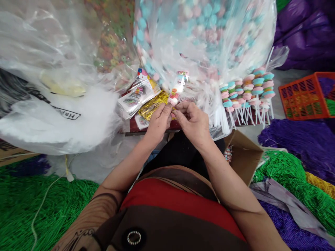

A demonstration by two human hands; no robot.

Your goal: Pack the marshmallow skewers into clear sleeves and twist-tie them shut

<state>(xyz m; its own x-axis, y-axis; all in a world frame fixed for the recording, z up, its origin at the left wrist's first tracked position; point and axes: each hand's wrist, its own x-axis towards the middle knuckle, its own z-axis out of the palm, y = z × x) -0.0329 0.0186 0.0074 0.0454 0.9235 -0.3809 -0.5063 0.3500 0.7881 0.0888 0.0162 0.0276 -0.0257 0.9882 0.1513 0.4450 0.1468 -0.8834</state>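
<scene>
My left hand (159, 122) pinches the lower end of a marshmallow skewer (177, 89) in a clear printed wrapper. It points away from me, with white, pink, red and orange pieces showing. My right hand (194, 122) is closed at the wrapper's lower end, fingertips pinched on what looks like a thin gold twist tie. The stick is mostly hidden by my fingers. Left of the skewer lie a bundle of gold twist ties (154, 106) and a stack of silvery printed wrappers (134, 97).
Unwrapped marshmallow skewers (247, 89) lie grouped at the right, beside white sticks (221, 116). Behind stands a big clear bag of marshmallows (206, 21); a bag of gummy rings (112, 45) is left of it. A cardboard box (247, 157) and orange crate (300, 97) stand right.
</scene>
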